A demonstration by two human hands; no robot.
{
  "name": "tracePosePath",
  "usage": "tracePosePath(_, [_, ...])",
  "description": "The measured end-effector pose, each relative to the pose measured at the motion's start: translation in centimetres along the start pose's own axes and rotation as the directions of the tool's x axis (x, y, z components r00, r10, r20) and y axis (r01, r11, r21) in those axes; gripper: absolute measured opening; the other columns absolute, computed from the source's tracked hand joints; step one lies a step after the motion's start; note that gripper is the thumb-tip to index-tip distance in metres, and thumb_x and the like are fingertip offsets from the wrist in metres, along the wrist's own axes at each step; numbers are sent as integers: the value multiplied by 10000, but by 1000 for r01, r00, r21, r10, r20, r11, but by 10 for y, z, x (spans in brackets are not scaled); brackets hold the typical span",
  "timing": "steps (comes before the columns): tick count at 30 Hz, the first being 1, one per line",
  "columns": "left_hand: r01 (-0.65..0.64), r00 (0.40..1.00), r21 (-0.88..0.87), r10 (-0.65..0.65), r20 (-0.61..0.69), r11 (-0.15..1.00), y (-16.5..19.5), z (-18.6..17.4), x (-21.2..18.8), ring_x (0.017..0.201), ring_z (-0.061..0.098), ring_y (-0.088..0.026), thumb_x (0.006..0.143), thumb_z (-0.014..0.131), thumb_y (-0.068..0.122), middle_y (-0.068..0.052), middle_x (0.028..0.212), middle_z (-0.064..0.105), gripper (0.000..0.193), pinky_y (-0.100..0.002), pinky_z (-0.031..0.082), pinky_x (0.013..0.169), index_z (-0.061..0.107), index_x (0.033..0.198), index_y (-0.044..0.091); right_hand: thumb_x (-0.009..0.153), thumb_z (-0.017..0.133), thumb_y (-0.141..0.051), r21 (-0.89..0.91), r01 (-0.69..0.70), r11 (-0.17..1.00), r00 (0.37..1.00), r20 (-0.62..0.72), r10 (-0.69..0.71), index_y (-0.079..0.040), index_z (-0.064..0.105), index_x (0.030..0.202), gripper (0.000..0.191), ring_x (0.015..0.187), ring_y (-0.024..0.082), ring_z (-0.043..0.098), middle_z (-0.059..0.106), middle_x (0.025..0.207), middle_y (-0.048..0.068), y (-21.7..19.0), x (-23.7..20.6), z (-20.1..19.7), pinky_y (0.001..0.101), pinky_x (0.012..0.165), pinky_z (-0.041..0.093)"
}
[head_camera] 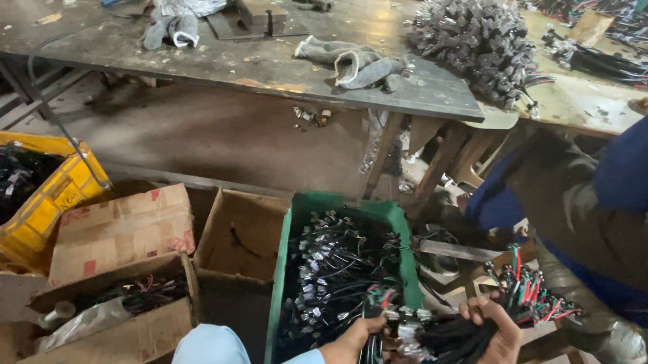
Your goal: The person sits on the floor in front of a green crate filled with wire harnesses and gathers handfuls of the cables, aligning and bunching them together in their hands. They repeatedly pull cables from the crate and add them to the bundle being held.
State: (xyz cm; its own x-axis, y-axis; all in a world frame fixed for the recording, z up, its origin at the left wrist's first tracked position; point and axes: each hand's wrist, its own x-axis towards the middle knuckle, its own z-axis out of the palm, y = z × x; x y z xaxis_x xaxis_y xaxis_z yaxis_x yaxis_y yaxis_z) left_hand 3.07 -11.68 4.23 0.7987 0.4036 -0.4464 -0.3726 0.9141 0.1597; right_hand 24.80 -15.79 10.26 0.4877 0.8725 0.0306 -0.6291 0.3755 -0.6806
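Both my hands hold one bundle of black cables with metal connectors [434,345] low in the head view. My left hand [350,347], in a light blue sleeve, grips the bundle's left end. My right hand [496,346] is closed around its right part. Under them stands a green crate [299,226] filled with several more black cable pieces. Just right of my right hand a bunch of red, green and black wires [533,289] sticks up.
A person in dark blue [625,218] sits at the right. Cardboard boxes [123,229] and a yellow crate [56,201] of cables stand left. Behind is a worn workbench [256,63] with gloves, rags and a large heap of connectors [475,37].
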Motion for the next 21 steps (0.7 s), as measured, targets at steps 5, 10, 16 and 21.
tracePosePath(5, [-132,939,93,154,-307,987,-3,11,1,756,687,-322,957,651,377,-153,882,698,311,-461,605,653,657,973,67,785,710,14,-375,56,925,983,-142,-118,-27,572,888,176,642,167,574,599,751,45,20,-19,24,318,627,473])
tracePosePath(10, [-123,900,56,136,-415,991,-12,5,0,722,688,-317,975,673,291,-147,879,702,255,-497,608,691,660,1009,38,736,761,53,-614,62,787,978,-119,-169,4,617,783,160,571,177,581,626,661,67,36,-38,51,313,584,473])
tracePosePath(16, [-33,952,49,46,-303,998,-14,-5,4,702,710,-317,1013,631,319,-153,920,725,294,-473,627,709,712,1009,37,761,767,43,-458,22,889,979,-172,-113,-19,576,839,215,549,169,549,605,682,60,32,-32,52,337,534,470])
tracePosePath(21, [38,977,145,-7,-211,989,-9,-3,-2,779,751,-355,1003,563,360,-213,958,733,373,-438,632,721,657,1042,2,790,737,49,-308,102,946,962,-213,-173,-29,575,877,200,562,153,554,596,725,44,17,-5,35,313,540,492])
